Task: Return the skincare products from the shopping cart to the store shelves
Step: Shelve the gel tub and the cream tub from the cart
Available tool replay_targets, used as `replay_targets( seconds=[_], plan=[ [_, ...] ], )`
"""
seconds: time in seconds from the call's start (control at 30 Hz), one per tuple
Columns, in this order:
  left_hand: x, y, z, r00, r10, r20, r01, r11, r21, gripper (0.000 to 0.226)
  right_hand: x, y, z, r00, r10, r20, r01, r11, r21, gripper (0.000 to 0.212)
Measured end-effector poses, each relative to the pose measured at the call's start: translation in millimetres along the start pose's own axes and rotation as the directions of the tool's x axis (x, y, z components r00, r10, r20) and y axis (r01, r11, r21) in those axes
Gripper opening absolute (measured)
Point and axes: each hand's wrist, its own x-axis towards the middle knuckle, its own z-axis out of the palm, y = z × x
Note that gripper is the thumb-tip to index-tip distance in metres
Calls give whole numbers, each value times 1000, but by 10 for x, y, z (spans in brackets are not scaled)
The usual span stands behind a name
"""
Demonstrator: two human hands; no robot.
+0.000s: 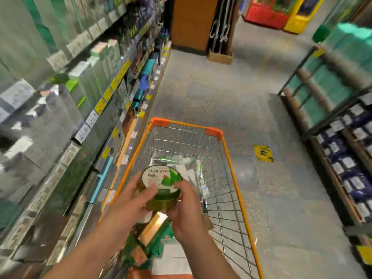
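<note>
Aloe jar (162, 186), round and green with a leaf on its pale lid, is sitting between both hands above the near end of the cart (227, 150). Left hand (130, 198) is gripping it from the left, thumb lying across the lid's near edge and fingers (141, 178) curling round the far side. Right hand (186, 206) is holding it from the right, thumb resting on the lid and fingers wrapping under the green wall. Lid is tilting toward the camera, showing "ALOE VERA" and "98".

Down in the wire basket with orange rim, white and green tubes (177, 159) and other pale packs are lying at the far end of the floor of the cart. Below the hands a green and orange pack (149, 234) is lying in the cart's near part.

Shelves (84, 93) of boxed products with yellow price tags are running just beside the cart on the left. Across the aisle, a rack (330, 101) of teal and dark blue packs is standing well apart. Much of the scene is blurring.
</note>
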Motion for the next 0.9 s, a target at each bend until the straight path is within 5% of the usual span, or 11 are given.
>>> replay_targets(
  seconds=[0.17, 0.57, 0.9],
  plan=[
    [-622, 297, -112, 988, 124, 89, -139, 972, 189, 128, -820, -173, 212, 994, -36, 105, 40, 998, -39, 72],
    [-2105, 511, -187, 887, 445, 126, -463, 859, 220, 132, -2581, -236, 365, 935, -218, 280, 278, 941, -192, 32],
    [-3102, 594, 26, 786, 618, 25, -609, 766, 203, 121, -3511, -398, 261, 857, -258, 447, 423, 847, -321, 45]
  ],
)
